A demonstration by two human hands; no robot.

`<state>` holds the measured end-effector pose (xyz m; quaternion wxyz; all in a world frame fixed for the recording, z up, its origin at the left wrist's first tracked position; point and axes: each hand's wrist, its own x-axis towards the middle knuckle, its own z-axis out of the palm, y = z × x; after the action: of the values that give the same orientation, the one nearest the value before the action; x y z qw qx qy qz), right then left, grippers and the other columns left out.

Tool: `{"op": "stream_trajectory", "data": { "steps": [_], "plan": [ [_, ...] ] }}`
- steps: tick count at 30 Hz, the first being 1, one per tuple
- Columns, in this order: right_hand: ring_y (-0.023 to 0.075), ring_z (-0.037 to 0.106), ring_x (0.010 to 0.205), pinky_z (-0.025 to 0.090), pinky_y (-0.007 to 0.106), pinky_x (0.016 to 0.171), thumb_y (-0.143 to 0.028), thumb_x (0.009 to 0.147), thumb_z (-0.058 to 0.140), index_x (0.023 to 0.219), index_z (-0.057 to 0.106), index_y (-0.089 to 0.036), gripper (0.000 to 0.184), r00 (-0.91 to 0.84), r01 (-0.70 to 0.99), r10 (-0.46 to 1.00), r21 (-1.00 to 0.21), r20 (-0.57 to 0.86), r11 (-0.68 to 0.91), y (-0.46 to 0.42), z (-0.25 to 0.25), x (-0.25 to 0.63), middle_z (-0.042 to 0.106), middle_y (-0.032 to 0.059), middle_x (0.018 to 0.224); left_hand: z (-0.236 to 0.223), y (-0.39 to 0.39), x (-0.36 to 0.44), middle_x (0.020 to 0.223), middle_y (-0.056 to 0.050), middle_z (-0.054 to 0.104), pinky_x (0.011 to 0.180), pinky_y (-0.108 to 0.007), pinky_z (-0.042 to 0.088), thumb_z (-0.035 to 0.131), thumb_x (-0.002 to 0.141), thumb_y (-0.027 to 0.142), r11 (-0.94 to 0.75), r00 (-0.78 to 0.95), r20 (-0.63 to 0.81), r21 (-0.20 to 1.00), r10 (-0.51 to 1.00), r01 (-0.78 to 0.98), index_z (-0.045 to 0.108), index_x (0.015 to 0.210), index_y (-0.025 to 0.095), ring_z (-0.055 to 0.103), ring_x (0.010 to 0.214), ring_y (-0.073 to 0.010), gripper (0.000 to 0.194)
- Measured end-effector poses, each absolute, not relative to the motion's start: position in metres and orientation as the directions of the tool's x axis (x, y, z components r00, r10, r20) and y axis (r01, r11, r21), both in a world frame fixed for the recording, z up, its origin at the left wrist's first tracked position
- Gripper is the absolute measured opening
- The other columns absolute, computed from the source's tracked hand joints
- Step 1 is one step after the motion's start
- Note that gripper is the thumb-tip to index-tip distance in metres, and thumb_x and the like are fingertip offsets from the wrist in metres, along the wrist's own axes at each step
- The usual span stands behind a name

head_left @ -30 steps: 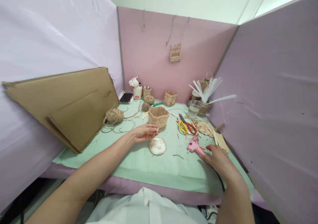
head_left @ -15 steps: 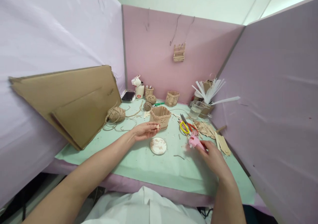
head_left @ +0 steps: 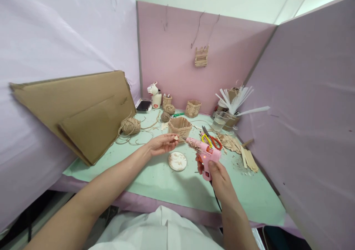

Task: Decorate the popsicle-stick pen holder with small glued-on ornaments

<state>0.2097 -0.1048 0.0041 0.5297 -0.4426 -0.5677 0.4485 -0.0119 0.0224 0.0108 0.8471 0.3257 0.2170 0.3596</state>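
Observation:
My right hand (head_left: 217, 176) is wrapped round the grip of a pink hot glue gun (head_left: 207, 154), its light glowing orange and wood bits stuck along its front. The nozzle points left, close to the fingertips of my left hand (head_left: 163, 144). Those fingers pinch a small pale wood chip (head_left: 176, 137). Just behind them stands a brown basket made of wood pieces (head_left: 180, 127), upright with a scalloped rim. In front of the basket lies a round white dish (head_left: 177, 161) with light brown bits in it.
Scissors with red and yellow handles (head_left: 212, 141) lie behind the glue gun. Wood strips (head_left: 249, 160) are at the right. A twine ball (head_left: 130, 126) sits by the leaning cardboard (head_left: 91, 120). A plastic cup (head_left: 219, 121) and white sticks (head_left: 235, 100) stand at back right.
My right hand has lifted the glue gun from the table's right side and brought it left, nozzle close to the wood chip. My left hand has stayed nearly in place.

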Motion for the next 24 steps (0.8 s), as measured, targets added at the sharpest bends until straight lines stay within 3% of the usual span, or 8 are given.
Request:
{"op": "stream_trajectory", "data": {
  "steps": [11, 24],
  "plan": [
    [0.0155, 0.051, 0.064, 0.04, 0.027, 0.059, -0.057, 0.088, 0.043, 0.095, 0.064, -0.017, 0.045, -0.034, 0.039, 0.988, -0.987, 0.152, 0.153, -0.1034, 0.0026, 0.2025, 0.06, 0.0042, 0.074, 0.0056, 0.0239, -0.0126, 0.079, -0.008, 0.067, 0.066, -0.019, 0.052, 0.071, 0.071, 0.006, 0.515, 0.635, -0.132, 0.717, 0.761, -0.47, 0.066, 0.089, 0.008, 0.065, 0.071, -0.0116, 0.02],
    [0.0169, 0.053, 0.067, 0.043, 0.029, 0.062, -0.058, 0.086, 0.046, 0.093, 0.064, -0.017, 0.046, -0.013, 0.004, 0.99, -0.99, 0.138, 0.138, -0.0985, -0.0052, 0.2026, 0.06, 0.0043, 0.072, 0.0115, 0.0183, -0.0091, 0.073, -0.006, 0.067, 0.066, -0.019, 0.05, 0.07, 0.071, 0.002, 0.501, 0.562, -0.201, 0.738, 0.803, -0.452, 0.066, 0.082, 0.008, 0.064, 0.066, -0.0096, 0.014]
  ]
}}
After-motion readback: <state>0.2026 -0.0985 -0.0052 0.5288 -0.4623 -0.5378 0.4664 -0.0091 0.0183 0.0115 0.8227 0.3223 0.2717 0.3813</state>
